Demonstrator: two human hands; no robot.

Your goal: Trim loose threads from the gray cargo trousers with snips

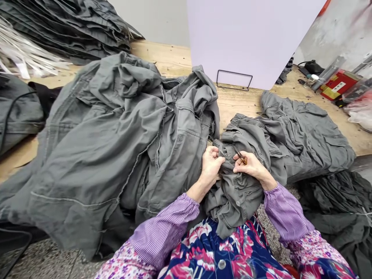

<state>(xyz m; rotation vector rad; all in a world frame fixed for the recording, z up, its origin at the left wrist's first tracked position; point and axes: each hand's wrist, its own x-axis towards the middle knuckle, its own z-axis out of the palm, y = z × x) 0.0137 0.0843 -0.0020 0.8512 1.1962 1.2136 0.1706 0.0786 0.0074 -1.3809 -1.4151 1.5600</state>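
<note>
My left hand (210, 164) pinches the edge of a grey cloth garment (235, 193), which is bunched up on the table edge and hangs over my lap. Just right of it, my right hand (251, 166) is closed round small thread snips (241, 158), their dark blades pointing up and left near the pinched cloth. The snips' handles are mostly covered by my fingers. Beside my left hand lies a large heap of grey garments (116, 128) with pale frayed seams showing.
Grey trousers (314, 135) lie flat at the right. A pale lilac board (250, 35) stands at the back, with a black wire frame (234, 80) at its foot. Folded dark cloth (75, 27) and white strips (23, 50) are far left. A red box (338, 84) sits far right.
</note>
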